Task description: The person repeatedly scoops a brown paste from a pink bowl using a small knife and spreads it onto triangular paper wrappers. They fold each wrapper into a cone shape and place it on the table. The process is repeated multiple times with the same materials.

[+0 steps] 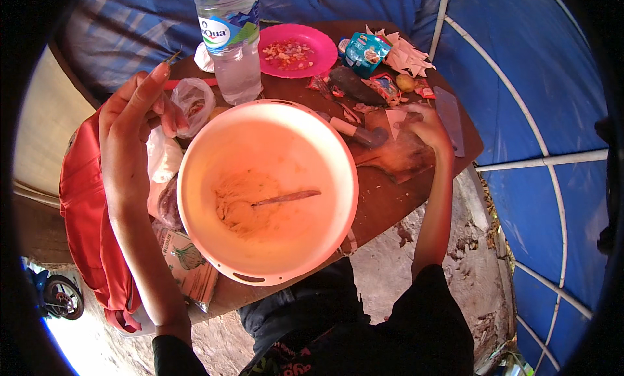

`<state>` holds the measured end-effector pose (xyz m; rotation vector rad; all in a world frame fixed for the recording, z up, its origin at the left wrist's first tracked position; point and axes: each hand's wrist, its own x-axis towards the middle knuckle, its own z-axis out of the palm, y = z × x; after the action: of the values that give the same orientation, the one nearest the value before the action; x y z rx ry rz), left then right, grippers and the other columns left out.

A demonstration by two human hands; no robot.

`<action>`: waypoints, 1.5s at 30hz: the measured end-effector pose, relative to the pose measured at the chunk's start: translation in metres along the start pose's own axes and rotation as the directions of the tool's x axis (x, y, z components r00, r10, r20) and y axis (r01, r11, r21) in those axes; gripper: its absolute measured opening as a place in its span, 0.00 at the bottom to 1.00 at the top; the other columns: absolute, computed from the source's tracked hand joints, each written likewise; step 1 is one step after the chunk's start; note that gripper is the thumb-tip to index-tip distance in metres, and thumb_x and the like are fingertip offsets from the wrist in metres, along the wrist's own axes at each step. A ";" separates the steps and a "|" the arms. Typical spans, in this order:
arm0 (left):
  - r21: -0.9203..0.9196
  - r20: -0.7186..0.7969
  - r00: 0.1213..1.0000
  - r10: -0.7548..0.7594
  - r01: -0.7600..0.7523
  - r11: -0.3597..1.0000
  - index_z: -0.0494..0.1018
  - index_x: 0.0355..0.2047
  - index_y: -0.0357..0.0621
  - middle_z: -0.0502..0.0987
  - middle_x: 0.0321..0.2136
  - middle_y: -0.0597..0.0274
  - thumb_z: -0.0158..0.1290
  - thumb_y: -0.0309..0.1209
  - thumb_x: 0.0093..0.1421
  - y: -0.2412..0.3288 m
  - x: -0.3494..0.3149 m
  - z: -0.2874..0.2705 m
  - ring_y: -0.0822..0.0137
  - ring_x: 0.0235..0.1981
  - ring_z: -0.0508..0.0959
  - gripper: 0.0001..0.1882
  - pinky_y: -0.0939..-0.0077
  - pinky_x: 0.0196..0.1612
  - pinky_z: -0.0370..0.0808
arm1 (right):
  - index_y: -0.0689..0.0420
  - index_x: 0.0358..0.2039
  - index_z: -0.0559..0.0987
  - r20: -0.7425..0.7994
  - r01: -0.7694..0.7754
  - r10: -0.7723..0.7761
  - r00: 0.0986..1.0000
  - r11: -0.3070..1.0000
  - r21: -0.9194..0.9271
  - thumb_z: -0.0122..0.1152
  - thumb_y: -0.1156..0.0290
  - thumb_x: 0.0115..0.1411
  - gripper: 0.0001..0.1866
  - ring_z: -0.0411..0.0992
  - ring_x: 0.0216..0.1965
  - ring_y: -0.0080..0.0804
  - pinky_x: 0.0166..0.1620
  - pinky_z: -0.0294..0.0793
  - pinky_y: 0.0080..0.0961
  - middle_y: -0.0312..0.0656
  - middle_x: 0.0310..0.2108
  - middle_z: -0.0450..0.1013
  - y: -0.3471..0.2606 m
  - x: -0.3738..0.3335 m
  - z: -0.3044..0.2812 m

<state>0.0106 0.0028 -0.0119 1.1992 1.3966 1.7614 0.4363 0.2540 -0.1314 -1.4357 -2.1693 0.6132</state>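
My left hand [140, 106] is raised beside the basin's far left rim, fingers closed in a pinch on a thin greenish stem [173, 56]. My right hand [428, 125] is over the dark grinding slab [409, 158] on the right, its fingers curled. A pale triangular scrap [394, 122] lies at its fingertips; whether they grip it is unclear. Across the slab's left part lies a pestle [357, 132] with a pale handle. In front of me stands a large white basin [325, 148]. Pale, lumpy mash [244, 210] sits in its bottom, with a long dark utensil [286, 198] resting in it.
A tall water bottle [237, 70] stands behind the basin, beside a pink plate [318, 41] of chopped pieces. Packets [364, 54] and a small yellowish fruit [405, 83] lie at the back right. Plastic bags [194, 106] and a printed packet [188, 262] flank the basin; red cloth [91, 213] hangs left.
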 end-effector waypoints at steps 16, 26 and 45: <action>0.031 0.149 0.989 -0.004 0.000 1.000 0.72 0.23 0.42 0.75 0.18 0.63 0.53 0.37 0.65 0.004 -0.002 -0.002 0.73 0.23 0.76 0.16 0.80 0.37 0.71 | 0.57 0.35 0.78 0.186 -0.195 0.190 0.964 0.981 0.007 0.78 0.59 0.43 0.22 0.70 0.29 0.21 0.29 0.67 0.22 0.33 0.29 0.74 0.006 0.018 -0.015; 0.046 0.182 0.983 -0.009 0.001 0.999 0.71 0.22 0.45 0.72 0.17 0.65 0.53 0.38 0.65 0.004 -0.004 -0.002 0.72 0.23 0.75 0.16 0.78 0.38 0.72 | 0.58 0.33 0.79 0.263 -0.228 0.259 0.929 0.963 -0.142 0.76 0.62 0.44 0.20 0.71 0.28 0.23 0.28 0.68 0.23 0.33 0.27 0.74 -0.001 0.023 -0.021; 0.069 0.160 0.984 -0.079 0.069 0.995 0.72 0.22 0.43 0.75 0.20 0.64 0.54 0.37 0.63 0.001 -0.003 0.006 0.72 0.24 0.77 0.15 0.78 0.39 0.73 | 0.64 0.41 0.80 0.238 -0.260 0.139 0.961 0.744 0.616 0.65 0.65 0.60 0.15 0.74 0.30 0.24 0.34 0.75 0.22 0.37 0.30 0.76 -0.044 -0.006 -0.050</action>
<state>0.0175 0.0025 -0.0121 1.2770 1.3908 1.5429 0.4367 0.2379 -0.0668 -1.2503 -1.6512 1.4551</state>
